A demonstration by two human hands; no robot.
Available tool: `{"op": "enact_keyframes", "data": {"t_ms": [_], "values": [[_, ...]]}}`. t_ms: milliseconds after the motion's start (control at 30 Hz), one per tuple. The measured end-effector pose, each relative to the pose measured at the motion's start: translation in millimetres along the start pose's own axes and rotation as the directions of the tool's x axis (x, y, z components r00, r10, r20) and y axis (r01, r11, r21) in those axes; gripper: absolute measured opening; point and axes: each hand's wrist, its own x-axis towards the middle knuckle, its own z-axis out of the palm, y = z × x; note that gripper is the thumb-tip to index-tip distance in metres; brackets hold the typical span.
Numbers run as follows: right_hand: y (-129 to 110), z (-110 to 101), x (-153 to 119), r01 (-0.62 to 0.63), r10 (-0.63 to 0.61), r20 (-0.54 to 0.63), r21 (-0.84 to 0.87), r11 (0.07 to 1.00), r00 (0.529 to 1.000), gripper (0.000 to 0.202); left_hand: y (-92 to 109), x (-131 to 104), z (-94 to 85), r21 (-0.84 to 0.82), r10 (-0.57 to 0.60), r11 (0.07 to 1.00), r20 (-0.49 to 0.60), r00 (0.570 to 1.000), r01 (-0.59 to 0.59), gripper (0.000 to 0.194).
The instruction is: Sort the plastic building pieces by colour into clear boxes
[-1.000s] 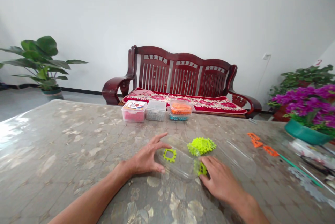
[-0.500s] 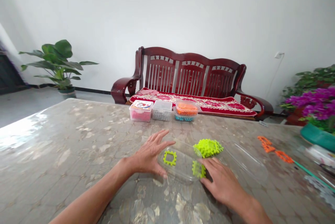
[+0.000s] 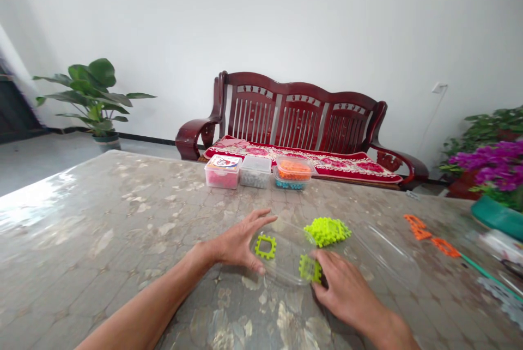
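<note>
A clear plastic container (image 3: 284, 269) lies on the table between my two hands. My left hand (image 3: 239, 243) is curved round its left end, thumb in front and fingers behind. Around the right end, my right hand (image 3: 341, 279) has its fingers and thumb bent against the rim. One lime-green square frame piece (image 3: 265, 247) shows at the container's left side. More green square pieces (image 3: 309, 268), seemingly stacked, show at its right end beside my right fingertips. Just behind my right hand sits a heap of lime-green pieces (image 3: 327, 231).
A clear lid or tray (image 3: 386, 254) lies to the right, with orange pieces (image 3: 431, 236) and a green stick (image 3: 486, 273) beyond. Pink (image 3: 222, 176), grey (image 3: 255, 175) and orange-and-blue (image 3: 293, 174) filled boxes stand at the far edge. A flower pot (image 3: 496, 213) is at right.
The view has shifted slightly. My left hand's fingers have come down and a little closer around the container's left end; my right hand stays at the right end.
</note>
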Motion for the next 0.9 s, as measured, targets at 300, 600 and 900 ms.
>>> {"op": "enact_keyframes", "data": {"t_ms": [300, 600, 900], "values": [[20.3, -21.7, -15.0, -0.119, 0.115, -0.052, -0.092, 0.989, 0.992, 0.039, 11.3, -0.9, 1.3, 0.034, 0.019, 0.999, -0.138, 0.99, -0.014, 0.101], [-15.4, -69.9, 5.9, 0.031, -0.039, -0.166, -0.054, 0.998, 0.985, 0.043, 18.2, -1.5, 6.2, 0.004, -0.028, 1.0, -0.184, 0.983, 0.029, 0.102], [-21.1, -62.7, 41.5, 0.113, -0.121, -0.148, -0.064, 0.992, 0.982, 0.025, 17.2, -1.2, 6.6, 0.0, -0.04, 0.999, -0.206, 0.978, 0.04, 0.101]]}}
